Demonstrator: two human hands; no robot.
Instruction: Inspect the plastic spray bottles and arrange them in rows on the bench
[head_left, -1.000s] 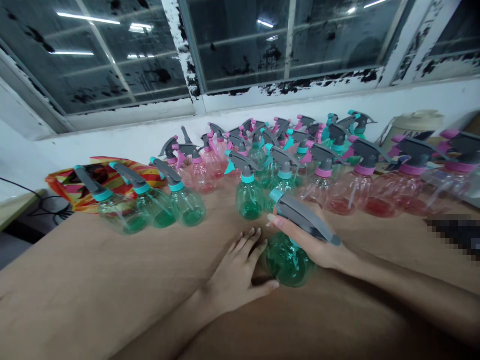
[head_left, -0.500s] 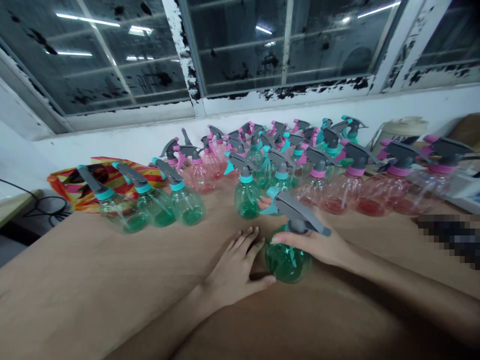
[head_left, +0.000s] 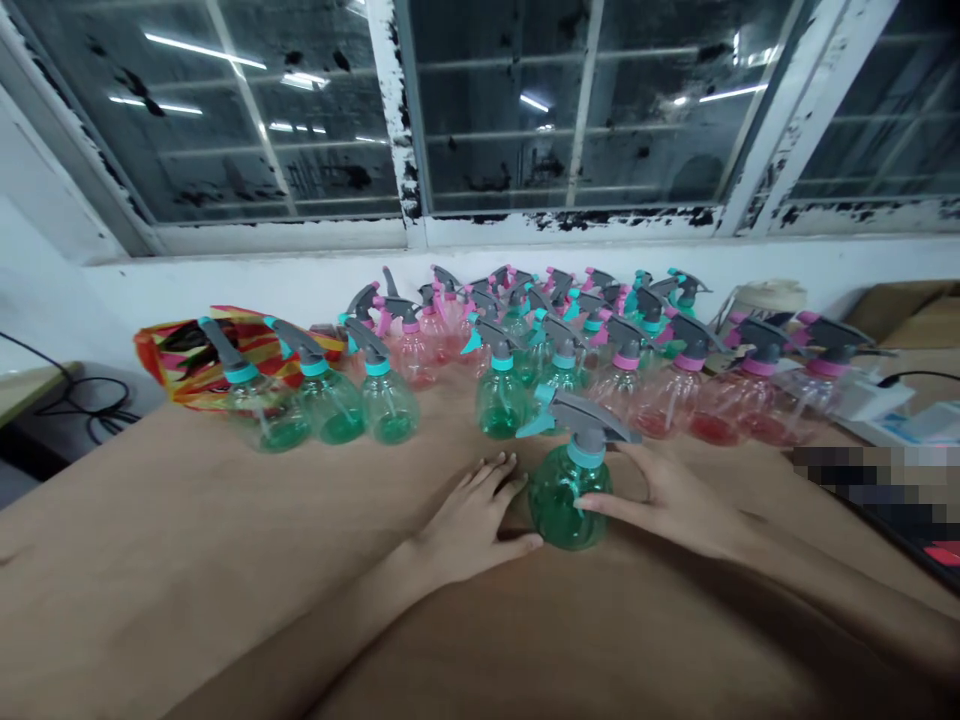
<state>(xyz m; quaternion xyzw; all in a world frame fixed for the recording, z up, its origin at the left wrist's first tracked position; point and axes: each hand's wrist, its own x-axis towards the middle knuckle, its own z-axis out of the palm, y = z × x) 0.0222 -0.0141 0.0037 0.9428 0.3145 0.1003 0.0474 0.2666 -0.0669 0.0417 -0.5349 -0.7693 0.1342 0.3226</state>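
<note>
A green spray bottle (head_left: 559, 505) with a grey trigger head and turquoise collar stands upright on the wooden table in front of me. My right hand (head_left: 679, 500) grips it from the right, thumb across the front of its body; the other fingers are mostly hidden behind it. My left hand (head_left: 469, 530) lies flat on the table just left of the bottle, fingers stretched out, thumb tip close to its base. Right behind stands another green spray bottle (head_left: 501, 405), and three more in a row, one of them here (head_left: 392, 412), are farther left.
Pink spray bottles (head_left: 716, 415) form a row at the right, with several more pink and green ones crowded behind, near the wall. A red-and-yellow bag (head_left: 180, 370) lies at the back left. At the right are a beige container (head_left: 769, 297) and a cardboard box (head_left: 915, 315).
The spray bottle's head has turned and now sits more upright, its turquoise collar showing. My right hand has slid lower and to the right around the body. The left hand stays flat. The view has tilted slightly.
</note>
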